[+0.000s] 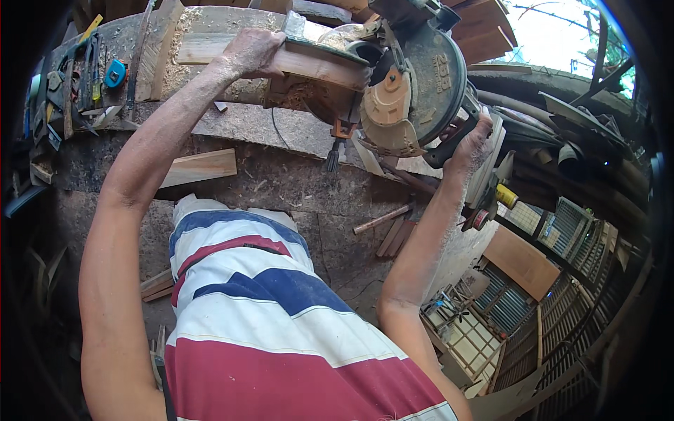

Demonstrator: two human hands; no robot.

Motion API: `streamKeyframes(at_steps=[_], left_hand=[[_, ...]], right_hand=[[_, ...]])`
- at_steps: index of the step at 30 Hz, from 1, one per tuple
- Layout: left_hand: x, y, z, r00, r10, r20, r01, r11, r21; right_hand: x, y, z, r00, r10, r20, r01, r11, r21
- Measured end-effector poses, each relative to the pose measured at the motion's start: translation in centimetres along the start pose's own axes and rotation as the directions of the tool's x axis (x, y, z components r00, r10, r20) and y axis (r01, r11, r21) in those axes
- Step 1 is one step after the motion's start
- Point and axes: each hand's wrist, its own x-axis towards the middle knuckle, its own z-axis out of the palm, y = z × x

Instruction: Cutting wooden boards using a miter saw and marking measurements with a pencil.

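Note:
At the top centre, my left hand [256, 52] is closed on a pale wooden board [316, 68] lying along the fence of a mitre saw. My right hand [470, 144] grips the black saw handle [456, 133] at the right of the saw head [411, 88], which has a dusty round blade guard [390, 116]. An orange clamp [342, 130] with a dark knob is at the front of the saw. Where the blade meets the board is hidden behind the guard.
A curved-looking dusty workbench [123, 38] holds hand tools [68, 84], a blue tape measure [116, 73], wood strips and shavings. A loose offcut [196, 168] lies below it. Yellow cans [505, 196], piled pipes and boards are at right. More wood lies near the floor.

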Motion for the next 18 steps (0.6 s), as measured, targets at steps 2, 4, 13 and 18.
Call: streamKeyframes(at_steps=[2,4,13,18], left_hand=[[0.0,0.0,0.0,1.000,-0.003,0.005,0.003,1.000,0.006],[0.0,0.0,-0.1,1.000,-0.008,0.012,0.008,1.000,0.012],[-0.1,0.1,-0.4,1.000,-0.008,-0.005,0.008,1.000,0.015],[0.0,-0.2,-0.1,0.999,-0.006,0.046,0.006,1.000,-0.015]], right_hand=[[0.0,0.0,0.0,1.000,-0.019,0.018,0.018,1.000,0.010],[0.1,0.1,-0.1,1.000,-0.017,0.024,0.017,1.000,0.018],[-0.3,-0.2,0.3,0.998,-0.056,0.021,0.056,0.998,0.018],[-0.7,-1.0,0.6,1.000,-0.020,0.004,0.020,0.999,-0.050]])
